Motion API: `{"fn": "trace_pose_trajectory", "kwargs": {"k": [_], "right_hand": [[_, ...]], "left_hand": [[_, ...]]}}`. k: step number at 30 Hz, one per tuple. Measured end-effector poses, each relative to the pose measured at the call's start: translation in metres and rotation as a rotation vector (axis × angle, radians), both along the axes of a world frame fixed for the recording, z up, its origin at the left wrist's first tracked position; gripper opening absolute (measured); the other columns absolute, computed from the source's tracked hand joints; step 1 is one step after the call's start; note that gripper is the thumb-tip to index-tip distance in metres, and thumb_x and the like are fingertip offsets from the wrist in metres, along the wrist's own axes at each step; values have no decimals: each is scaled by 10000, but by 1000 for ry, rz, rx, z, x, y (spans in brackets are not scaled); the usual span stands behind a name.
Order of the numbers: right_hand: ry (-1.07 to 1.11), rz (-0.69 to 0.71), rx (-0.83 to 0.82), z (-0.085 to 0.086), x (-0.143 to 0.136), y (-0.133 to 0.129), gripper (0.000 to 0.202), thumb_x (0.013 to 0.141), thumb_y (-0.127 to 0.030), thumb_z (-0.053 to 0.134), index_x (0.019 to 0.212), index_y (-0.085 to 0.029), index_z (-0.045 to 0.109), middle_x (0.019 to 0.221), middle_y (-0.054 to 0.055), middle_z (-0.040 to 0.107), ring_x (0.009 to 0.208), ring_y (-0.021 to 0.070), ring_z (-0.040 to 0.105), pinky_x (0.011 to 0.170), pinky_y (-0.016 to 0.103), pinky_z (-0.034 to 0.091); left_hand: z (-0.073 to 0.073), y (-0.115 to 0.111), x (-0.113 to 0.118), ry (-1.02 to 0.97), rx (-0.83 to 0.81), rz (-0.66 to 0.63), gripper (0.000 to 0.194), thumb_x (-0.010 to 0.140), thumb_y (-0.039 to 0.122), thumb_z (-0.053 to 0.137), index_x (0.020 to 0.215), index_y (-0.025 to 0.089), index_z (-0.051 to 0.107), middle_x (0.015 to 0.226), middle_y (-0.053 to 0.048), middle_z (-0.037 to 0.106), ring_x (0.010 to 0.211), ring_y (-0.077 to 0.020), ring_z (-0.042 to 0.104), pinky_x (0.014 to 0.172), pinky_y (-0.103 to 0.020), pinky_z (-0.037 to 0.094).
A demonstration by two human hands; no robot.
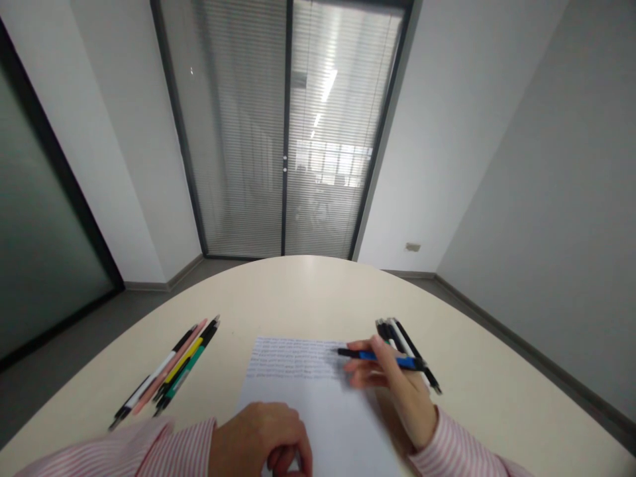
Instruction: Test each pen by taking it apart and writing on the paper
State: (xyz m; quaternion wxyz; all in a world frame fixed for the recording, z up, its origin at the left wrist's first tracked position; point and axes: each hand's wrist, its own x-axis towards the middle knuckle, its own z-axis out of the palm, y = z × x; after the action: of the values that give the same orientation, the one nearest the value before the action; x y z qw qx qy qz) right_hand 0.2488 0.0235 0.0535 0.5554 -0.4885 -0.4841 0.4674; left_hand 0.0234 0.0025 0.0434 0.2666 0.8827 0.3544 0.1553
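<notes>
A sheet of white paper (318, 414) lies on the table, with several lines of small handwriting across its upper part. Over its upper right edge, my right hand (392, 374) grips a blue pen (368, 356) with a black tip and black end. The pen is held nearly level, its tip pointing left above the written lines; whether it touches the paper I cannot tell. My left hand (271, 434) rests on the lower left of the sheet, fingers curled under. What those fingers hold, if anything, is hidden.
Several pens and markers (171, 368), among them white, pink, yellow and green ones, lie side by side at the left. More black and white pens (407, 341) lie behind my right hand. The round cream table (308, 291) curves away toward a glass partition with blinds (243, 132).
</notes>
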Motion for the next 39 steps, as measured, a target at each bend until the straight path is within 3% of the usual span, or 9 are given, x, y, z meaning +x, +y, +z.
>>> {"fn": "trace_pose_trajectory", "kwargs": {"k": [2,4,8,11,15,18,22,39], "right_hand": [[-152,-70,100,-3,1,2,302,710,-462,712,681,-189,587,567,-17,571,476,124,509,435,232,446],[-247,-112,158,-5,2,3,276,683,-358,747,642,-208,520,517,-67,470,435,88,409,388,189,384],[-191,4,47,-9,0,2,212,785,-400,599,899,-227,554,584,-50,506,492,129,473,319,178,398],[-231,36,58,-14,-2,2,204,752,-391,613,834,-219,539,632,-48,508,507,133,525,315,193,446],[-443,-6,19,-20,1,5,321,826,-419,537,625,-224,382,464,-112,386,232,45,367,211,131,203],[-532,1,21,-22,5,7,367,859,-427,488,588,-227,342,417,-118,351,192,39,344,211,131,112],[-511,65,-2,-21,5,7,350,853,-430,491,604,-217,365,431,-108,403,209,51,425,233,116,133],[-553,67,3,-14,1,4,325,839,-413,463,599,-221,356,422,-104,414,212,59,453,244,112,135]], "left_hand": [[-2,-2,0,-27,9,10,75,718,150,713,735,215,678,596,68,526,567,-85,482,643,-171,405],[-4,-3,0,-52,16,22,91,703,149,728,724,219,673,591,69,528,564,-87,476,640,-173,404],[-8,-5,0,-55,14,50,127,674,116,740,706,214,667,581,74,519,558,-83,472,626,-172,394],[-9,-5,1,-48,10,58,141,667,98,738,709,211,665,581,77,511,552,-78,468,619,-170,389],[-7,-5,0,-41,15,44,164,667,64,722,722,207,663,592,76,518,569,-77,479,626,-169,384],[-5,-3,0,-34,-8,27,188,656,39,708,734,203,660,598,79,516,567,-74,474,621,-170,378],[-2,-2,0,-32,-36,10,197,650,23,678,730,201,652,597,80,506,569,-79,466,614,-180,370],[1,0,0,0,-23,-31,152,695,68,618,758,205,640,617,65,528,579,-95,471,628,-191,387]]}}
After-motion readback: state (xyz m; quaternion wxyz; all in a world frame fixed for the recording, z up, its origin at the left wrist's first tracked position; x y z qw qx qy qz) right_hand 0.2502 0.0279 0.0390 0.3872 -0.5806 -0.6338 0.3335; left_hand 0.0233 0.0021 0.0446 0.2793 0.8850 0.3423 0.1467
